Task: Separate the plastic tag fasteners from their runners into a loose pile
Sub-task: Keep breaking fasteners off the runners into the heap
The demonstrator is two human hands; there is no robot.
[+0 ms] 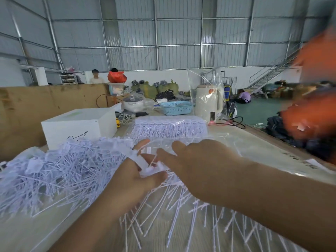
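Both hands meet in the middle of the picture, over the desk (272,148). The left hand (134,180) holds a white strip of tag fasteners (143,162); its thumb and fingers (143,144) pinch the strip. The right hand (201,159) reaches in from the right. Its fingers (167,153) touch the same strip, but the hand's back hides the tips, so I cannot tell how they hold it.

A big loose pile (60,175) of white fasteners lies to the left of the hands. More loose ones (181,215) lie under the arms, partly hidden. A neat bunch still on runners (169,128) sits behind the hands, near a white box (80,126). A blurry orange shape (316,91) covers the right edge; I cannot make out what it is.
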